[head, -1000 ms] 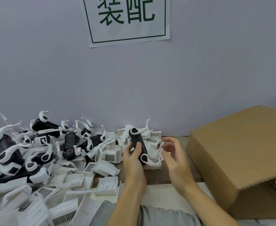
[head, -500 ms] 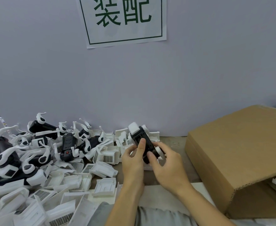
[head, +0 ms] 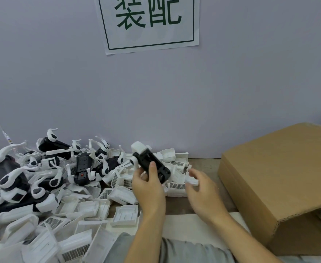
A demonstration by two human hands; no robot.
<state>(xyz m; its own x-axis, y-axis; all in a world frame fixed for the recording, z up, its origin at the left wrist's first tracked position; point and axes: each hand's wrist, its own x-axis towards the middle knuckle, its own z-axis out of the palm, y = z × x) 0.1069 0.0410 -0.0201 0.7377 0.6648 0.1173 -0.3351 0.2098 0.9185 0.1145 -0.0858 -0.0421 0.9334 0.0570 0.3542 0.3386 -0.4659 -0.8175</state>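
- Two hands are working just above the table (head: pixel 203 164) — the left hand (head: pixel 148 188) is gripping a black body (head: pixel 150 165), with the thumb lying across its near face and the fingers curling behind. It is tilting the body so the far end is pointing up and left.
- That black body is already wearing a white cap (head: pixel 139 148) on its far end and a round white piece (head: pixel 133 161) on its left side; its near right end is looking bare.
- The right hand (head: pixel 203 194) is hovering just right of the body and apart from it, with fingers half curled and seemingly pinching a small white part (head: pixel 192 180) — blur is making that grip hard to read.
- The unit in hand is probably sitting partway through assembly: some white fittings are on, and the small white part is likely waiting to be pressed on.
- Loose white shells (head: pixel 121 194) are lying near and left of the hands. Further left, black-and-white units (head: pixel 13 179) are piling up, so plenty of stock is remaining.
- A cardboard box (head: pixel 269 177) is sitting to the right, and a paper sign (head: pixel 148 21) is hanging on the far wall.
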